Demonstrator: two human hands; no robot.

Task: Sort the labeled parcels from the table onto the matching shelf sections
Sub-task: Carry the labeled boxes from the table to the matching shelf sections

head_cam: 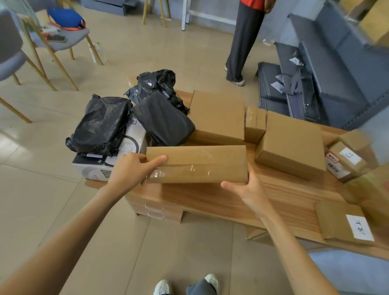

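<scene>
Beige floor tiles (46, 206) cover the room, and we note grey shelving (346, 72) at the right rear with cardboard on its upper level. Before us stands a low wooden table (277, 199) loaded with parcels. A second person in dark trousers (242, 40) stands beyond it, and grey chairs (58, 36) occupy the left.

On the table we record two black plastic bags (100, 124) at the left, one lying on a white printed box (109, 164), then two plain brown boxes (216, 116) further back with a small taped carton (255, 126) between them. At the right edge sit labelled parcels: a flat mailer (342, 222) bearing a white handwritten tag, and a small box (347, 160) also tagged; we cannot read either reliably.

We hold a long brown box (197, 163), sealed with clear tape, at the near left part of the table, just in front of the bags. Our left hand (129, 170) grips its left end, thumb on top. Our right hand (248, 188) clasps its right end from below, fingers hidden behind it.
</scene>
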